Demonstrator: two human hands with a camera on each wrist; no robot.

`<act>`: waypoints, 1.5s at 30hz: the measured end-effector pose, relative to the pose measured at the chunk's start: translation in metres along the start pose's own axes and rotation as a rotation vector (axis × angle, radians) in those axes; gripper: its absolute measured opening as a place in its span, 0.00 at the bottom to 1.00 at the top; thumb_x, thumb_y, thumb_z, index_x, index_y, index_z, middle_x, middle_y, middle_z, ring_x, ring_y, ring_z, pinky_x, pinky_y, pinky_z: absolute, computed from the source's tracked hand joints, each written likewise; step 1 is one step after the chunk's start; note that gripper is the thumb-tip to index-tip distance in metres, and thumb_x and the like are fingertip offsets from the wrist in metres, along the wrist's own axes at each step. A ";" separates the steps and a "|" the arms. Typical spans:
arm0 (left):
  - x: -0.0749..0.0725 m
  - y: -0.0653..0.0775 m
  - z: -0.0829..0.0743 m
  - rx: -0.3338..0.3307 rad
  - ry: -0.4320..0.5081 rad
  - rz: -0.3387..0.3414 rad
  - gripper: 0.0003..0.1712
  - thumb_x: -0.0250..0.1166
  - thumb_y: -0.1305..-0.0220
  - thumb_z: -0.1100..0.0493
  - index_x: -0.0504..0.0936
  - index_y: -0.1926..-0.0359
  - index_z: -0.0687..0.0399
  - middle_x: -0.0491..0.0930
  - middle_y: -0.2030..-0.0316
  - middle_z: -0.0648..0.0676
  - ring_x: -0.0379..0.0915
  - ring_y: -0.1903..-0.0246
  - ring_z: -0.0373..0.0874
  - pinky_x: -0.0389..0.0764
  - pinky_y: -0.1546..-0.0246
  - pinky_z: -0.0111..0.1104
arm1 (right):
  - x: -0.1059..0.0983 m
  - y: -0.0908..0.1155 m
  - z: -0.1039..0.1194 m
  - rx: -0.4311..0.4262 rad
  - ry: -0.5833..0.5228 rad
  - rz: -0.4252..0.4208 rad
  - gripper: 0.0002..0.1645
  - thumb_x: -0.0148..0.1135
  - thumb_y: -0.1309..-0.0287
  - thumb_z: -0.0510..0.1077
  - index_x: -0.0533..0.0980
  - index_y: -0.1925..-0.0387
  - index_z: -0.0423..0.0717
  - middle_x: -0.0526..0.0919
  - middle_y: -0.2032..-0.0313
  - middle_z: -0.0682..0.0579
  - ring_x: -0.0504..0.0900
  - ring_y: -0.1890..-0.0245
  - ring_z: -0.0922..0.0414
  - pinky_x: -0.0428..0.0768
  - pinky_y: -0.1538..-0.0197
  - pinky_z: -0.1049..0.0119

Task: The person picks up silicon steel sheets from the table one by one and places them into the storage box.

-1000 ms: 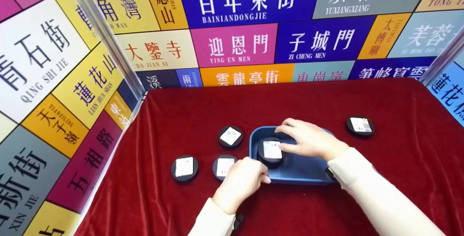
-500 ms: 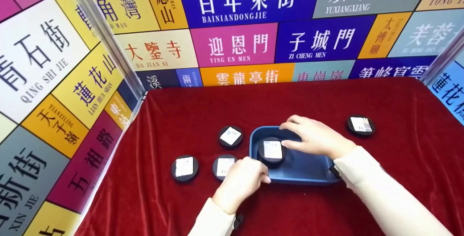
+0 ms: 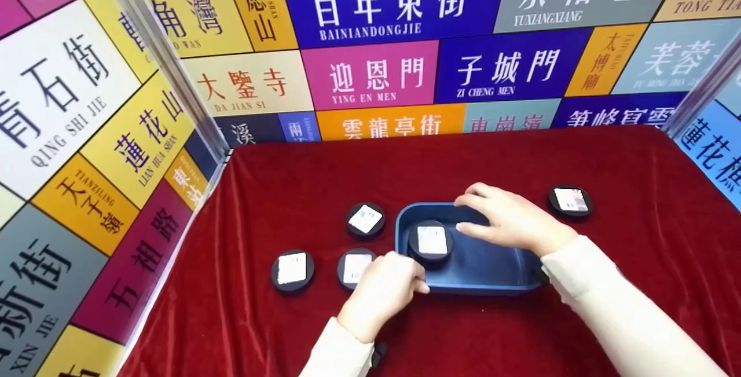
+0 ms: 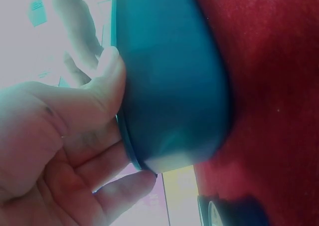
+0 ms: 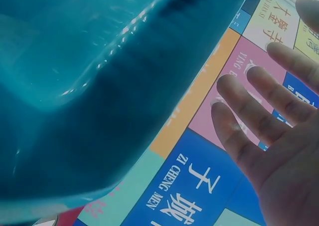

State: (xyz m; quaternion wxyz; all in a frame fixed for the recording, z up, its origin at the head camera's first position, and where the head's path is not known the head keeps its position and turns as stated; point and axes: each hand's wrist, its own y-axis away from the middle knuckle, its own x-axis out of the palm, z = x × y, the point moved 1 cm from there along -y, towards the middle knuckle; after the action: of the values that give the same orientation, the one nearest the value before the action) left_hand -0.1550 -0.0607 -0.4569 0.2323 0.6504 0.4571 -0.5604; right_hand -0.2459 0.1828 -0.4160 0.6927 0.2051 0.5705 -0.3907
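A blue rectangular plastic bin (image 3: pixel 486 291) stands on the red cloth. My left hand (image 3: pixel 386 284) grips its near left corner, thumb (image 4: pixel 112 79) on the outer wall and fingers curled over the rim in the left wrist view. Inside, at the left end, a round black disc-shaped piece with a white label (image 3: pixel 432 240) lies on top of another dark round piece, mostly hidden. My right hand (image 3: pixel 512 218) hovers over the bin just right of that disc, fingers spread and holding nothing. The right wrist view shows its straight fingers (image 5: pixel 264 116) beside the bin wall (image 5: pixel 114 121).
Left of the bin lie similar labelled black discs: one at the back (image 3: pixel 366 219), one far left (image 3: pixel 293 271), and one (image 3: pixel 354 267) partly behind my left hand. Another disc (image 3: pixel 570 201) lies to the right. Printed panels (image 3: pixel 370 73) and clear corner posts border the table.
My right hand has drawn back to the right, away from the disc in the bin, its fingertips parting from it. The left hand keeps its grip on the corner. The head view shifts slightly.
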 end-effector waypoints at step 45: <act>0.002 0.000 0.001 -0.018 0.005 -0.006 0.05 0.75 0.43 0.48 0.90 0.75 0.35 0.86 0.76 0.38 0.83 0.74 0.38 0.76 0.77 0.31 | 0.006 0.025 -0.047 0.160 -0.030 -0.016 0.22 0.65 0.35 0.54 0.80 0.45 0.48 0.79 0.49 0.47 0.79 0.51 0.50 0.80 0.44 0.46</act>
State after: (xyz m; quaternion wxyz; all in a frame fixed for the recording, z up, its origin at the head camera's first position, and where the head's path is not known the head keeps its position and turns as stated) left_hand -0.1557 -0.0608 -0.4592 0.2353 0.6483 0.4644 -0.5556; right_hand -0.2553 0.2304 -0.4381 0.6794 0.2496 0.5285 -0.4436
